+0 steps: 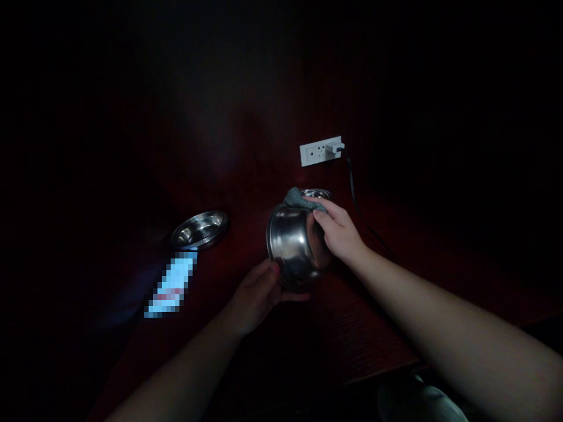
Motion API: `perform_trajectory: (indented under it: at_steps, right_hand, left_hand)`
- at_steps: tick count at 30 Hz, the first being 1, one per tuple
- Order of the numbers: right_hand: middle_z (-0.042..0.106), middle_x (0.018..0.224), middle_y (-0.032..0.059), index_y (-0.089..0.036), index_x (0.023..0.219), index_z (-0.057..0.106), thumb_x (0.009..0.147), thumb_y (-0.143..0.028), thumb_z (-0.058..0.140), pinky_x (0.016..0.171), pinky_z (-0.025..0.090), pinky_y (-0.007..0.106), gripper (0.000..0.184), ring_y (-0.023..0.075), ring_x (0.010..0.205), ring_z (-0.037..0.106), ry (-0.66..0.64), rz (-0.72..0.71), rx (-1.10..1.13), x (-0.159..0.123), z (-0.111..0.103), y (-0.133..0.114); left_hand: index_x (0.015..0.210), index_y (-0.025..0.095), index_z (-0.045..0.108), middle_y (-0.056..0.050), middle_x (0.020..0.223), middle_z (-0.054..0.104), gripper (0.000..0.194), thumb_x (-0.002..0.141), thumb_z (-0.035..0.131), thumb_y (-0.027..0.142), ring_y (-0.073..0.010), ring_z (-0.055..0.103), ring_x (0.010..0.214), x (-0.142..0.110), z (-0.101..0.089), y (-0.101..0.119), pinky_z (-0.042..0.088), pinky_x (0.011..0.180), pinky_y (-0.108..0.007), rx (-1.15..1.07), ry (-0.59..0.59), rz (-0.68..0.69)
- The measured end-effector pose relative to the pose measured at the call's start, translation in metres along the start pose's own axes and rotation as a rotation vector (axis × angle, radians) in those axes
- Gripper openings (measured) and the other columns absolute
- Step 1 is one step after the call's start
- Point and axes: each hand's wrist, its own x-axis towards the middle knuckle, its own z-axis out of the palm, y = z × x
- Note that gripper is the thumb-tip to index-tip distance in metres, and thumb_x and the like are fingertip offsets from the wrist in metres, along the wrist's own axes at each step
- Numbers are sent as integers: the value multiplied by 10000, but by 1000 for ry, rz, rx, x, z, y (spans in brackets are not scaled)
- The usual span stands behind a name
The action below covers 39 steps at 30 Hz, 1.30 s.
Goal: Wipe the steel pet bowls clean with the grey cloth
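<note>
A shiny steel pot (290, 243) is held tilted on its side above the dark red table, its rim turned to the left. My left hand (259, 293) grips it from below at the rim, the thumb on the near side and a finger stretched under it. Pinched in my right hand (341, 231) is a grey-green cloth (301, 200), pressed against the top of the pot's outer wall. The pot's inside is turned away from me.
A shallow steel dish (200, 230) stands at the left, with a lit, blurred-out screen (173, 284) just before it. Another steel vessel (316, 193) shows partly behind the cloth. A wall socket (321, 151) holds a plug with a black cord (354, 193) running down to the right.
</note>
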Motion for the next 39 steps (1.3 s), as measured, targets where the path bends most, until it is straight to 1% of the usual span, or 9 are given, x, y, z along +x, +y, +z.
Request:
perform_trajectory:
  at_steps: [4, 7, 13, 19, 23, 28, 33, 39]
  right_hand:
    - [702, 1209, 15, -262, 1156, 682, 895, -264, 505, 1107, 393, 474, 315, 233, 1209, 593, -13, -4, -13, -2, -1, 0]
    - [676, 1263, 21, -269, 1210, 655, 917, -285, 495, 1113, 386, 478, 334, 234, 1237, 575, -31, -33, -32, -3, -3, -2]
    - [665, 1283, 25, -276, 1247, 636, 944, -328, 487, 1116, 386, 473, 342, 237, 1256, 563, -54, -92, -60, -6, -5, -10]
    - [651, 1305, 27, -278, 1262, 628, 951, -309, 491, 1104, 407, 440, 341, 218, 1247, 568, -71, -129, -37, -6, -6, -18]
    - [614, 1357, 34, -277, 1285, 615, 955, -292, 481, 1142, 356, 466, 357, 230, 1291, 530, -109, -224, -58, -7, -7, -26]
    - [555, 1425, 47, -270, 1335, 580, 942, -229, 475, 1170, 318, 484, 409, 236, 1350, 471, -205, -318, -138, -10, -8, -35]
    - [489, 1485, 51, -259, 1391, 526, 923, -196, 474, 1175, 308, 515, 476, 252, 1403, 400, -308, -370, -215, -14, -8, -40]
    - [392, 1550, 40, -262, 1456, 441, 921, -180, 464, 1186, 275, 551, 541, 260, 1459, 295, -433, -381, -289, -17, -5, -40]
  left_hand:
    - [1155, 175, 692, -159, 1158, 695, 381, 886, 611, 434, -305, 667, 1064, 0, 2, -3, 606, 834, -459, 39, 3, 34]
    - [1149, 186, 699, -145, 1157, 698, 389, 875, 622, 452, -300, 662, 1077, 0, 2, -4, 604, 850, -453, 67, 0, 44]
    - [1185, 199, 679, -141, 1210, 675, 413, 905, 564, 479, -310, 627, 1149, -3, 5, -3, 583, 900, -455, 193, -1, 66]
    - [1199, 223, 671, -118, 1233, 659, 398, 931, 518, 474, -271, 617, 1152, -4, 6, -6, 567, 929, -413, 298, -7, 102]
    - [1196, 200, 665, -106, 1181, 665, 438, 917, 527, 508, -239, 628, 1083, -4, 7, -9, 552, 940, -424, 324, -6, 111]
    - [1149, 189, 677, -77, 1091, 669, 444, 906, 534, 533, -206, 624, 1021, -2, 6, -13, 549, 921, -407, 348, 18, 117]
    - [1141, 179, 672, -79, 1052, 658, 443, 902, 542, 529, -211, 625, 992, 0, 6, -15, 553, 912, -434, 361, 79, 112]
    - [1196, 216, 647, -85, 1164, 660, 411, 913, 544, 496, -214, 633, 1038, 3, 6, -15, 581, 864, -391, 265, 138, 131]
